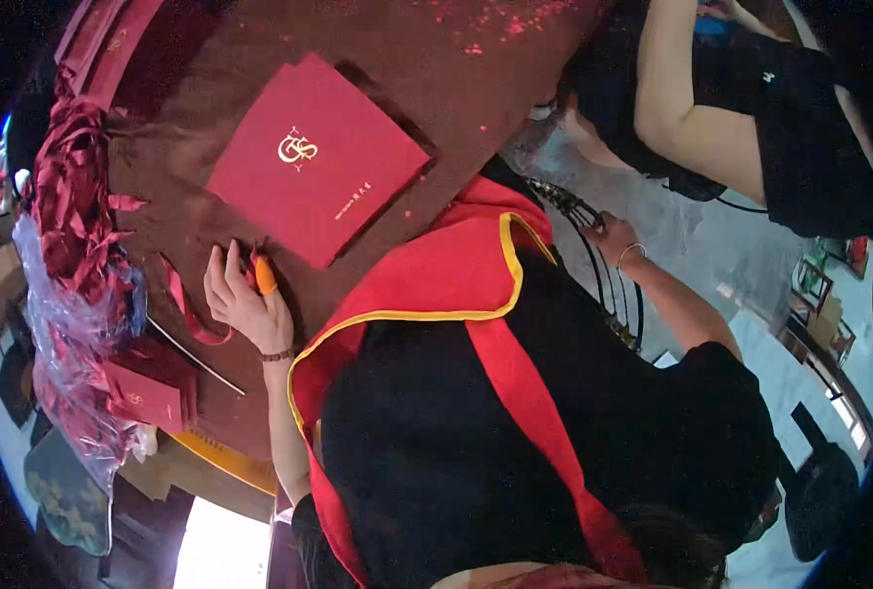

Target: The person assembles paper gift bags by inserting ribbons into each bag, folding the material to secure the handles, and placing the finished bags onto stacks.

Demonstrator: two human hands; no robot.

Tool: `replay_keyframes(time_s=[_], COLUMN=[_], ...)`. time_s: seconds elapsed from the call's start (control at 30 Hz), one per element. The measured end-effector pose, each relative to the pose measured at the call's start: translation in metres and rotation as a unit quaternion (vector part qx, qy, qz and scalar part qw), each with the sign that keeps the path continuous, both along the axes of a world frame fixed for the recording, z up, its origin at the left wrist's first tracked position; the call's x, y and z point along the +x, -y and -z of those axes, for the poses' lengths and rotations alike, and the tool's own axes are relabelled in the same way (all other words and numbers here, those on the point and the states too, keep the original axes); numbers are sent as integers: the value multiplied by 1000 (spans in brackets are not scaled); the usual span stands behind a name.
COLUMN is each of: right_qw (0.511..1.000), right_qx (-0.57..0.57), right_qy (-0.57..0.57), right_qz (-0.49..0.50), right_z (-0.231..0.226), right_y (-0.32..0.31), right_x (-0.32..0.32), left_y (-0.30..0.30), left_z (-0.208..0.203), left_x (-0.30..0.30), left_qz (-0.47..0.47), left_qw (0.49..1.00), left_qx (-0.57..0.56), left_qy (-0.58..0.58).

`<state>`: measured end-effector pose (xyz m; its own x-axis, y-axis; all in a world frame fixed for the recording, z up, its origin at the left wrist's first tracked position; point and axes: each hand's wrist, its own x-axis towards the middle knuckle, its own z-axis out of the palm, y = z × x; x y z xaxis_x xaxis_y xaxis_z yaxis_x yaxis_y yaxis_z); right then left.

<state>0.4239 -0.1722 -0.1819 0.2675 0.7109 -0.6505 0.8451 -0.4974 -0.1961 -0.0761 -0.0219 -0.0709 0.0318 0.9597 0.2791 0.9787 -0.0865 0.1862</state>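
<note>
My left hand rests on the brown table with its fingers stretched out. An orange finger cover sits on one digit, and a dark beaded bracelet circles the wrist. Just beyond the fingertips lies a stack of flat red cards or folders with a gold emblem. Beside the hand a loose red ribbon curls on the tabletop. Off to the right, my right hand is closed around the top of a black chair frame with curved bars. A red apron with yellow edging covers my front.
At the left a heap of red ribbons spills from clear plastic. More red cards lie by the table's near left edge, with a thin pale stick beside them. Another person in black is close by at the upper right.
</note>
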Motion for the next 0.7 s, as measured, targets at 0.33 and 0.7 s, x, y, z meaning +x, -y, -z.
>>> replay_keyframes(time_s=[0.33, 0.7], right_qw=[948, 683], right_qx=[262, 558], right_qy=[-114, -193], right_qz=[-142, -430], right_z=[-61, -161], right_y=[-92, -307], right_x=[-63, -271], left_y=[-1, -34], left_z=[-22, -34], left_x=[11, 47], left_qz=[35, -133], left_qw=[999, 848], left_qx=[-17, -21], left_qy=[25, 513])
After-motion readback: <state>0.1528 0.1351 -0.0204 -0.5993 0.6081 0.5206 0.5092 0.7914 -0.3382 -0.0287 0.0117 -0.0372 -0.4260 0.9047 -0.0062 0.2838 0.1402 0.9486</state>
